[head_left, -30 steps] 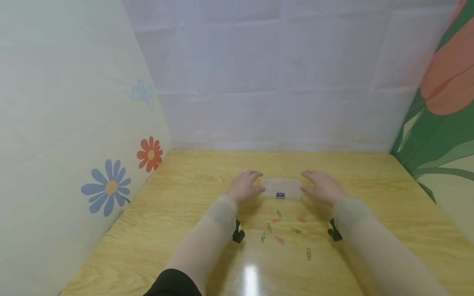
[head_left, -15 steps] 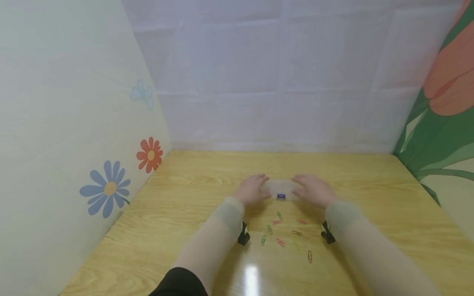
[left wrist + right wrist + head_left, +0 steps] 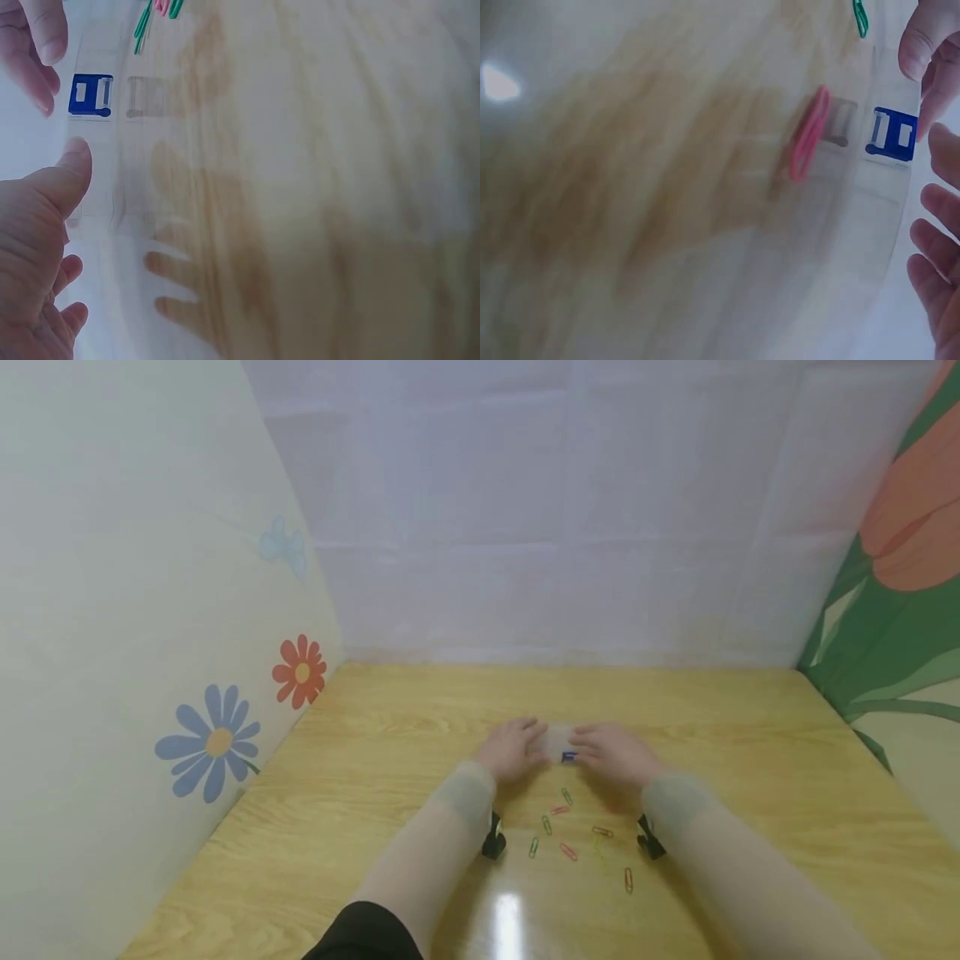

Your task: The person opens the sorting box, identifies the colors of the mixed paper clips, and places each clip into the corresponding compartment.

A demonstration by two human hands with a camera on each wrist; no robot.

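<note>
A clear plastic box (image 3: 557,742) with a blue latch (image 3: 91,95) on its front stands on the table. My left hand (image 3: 512,750) holds the box's left end, its thumb on the front wall and its fingers around the side and back. The right hand (image 3: 615,753) hovers over the right part of the box, close to the latch. In the right wrist view the fingers (image 3: 936,244) of this hand are spread and loosely bent, with nothing gripped; whether the thumb touches the box I cannot tell.
Several coloured paper clips lie scattered in front of the box, among them a pink clip (image 3: 568,852), a green clip (image 3: 533,847) and a red clip (image 3: 628,880). The wooden table (image 3: 300,843) meets a white cloth backdrop (image 3: 465,602) behind and a flowered panel (image 3: 112,610) at left.
Both hands have come inward to the box. The left has taken its left end, while the right has travelled left over the box's right part to the latch. The clips have not moved.
</note>
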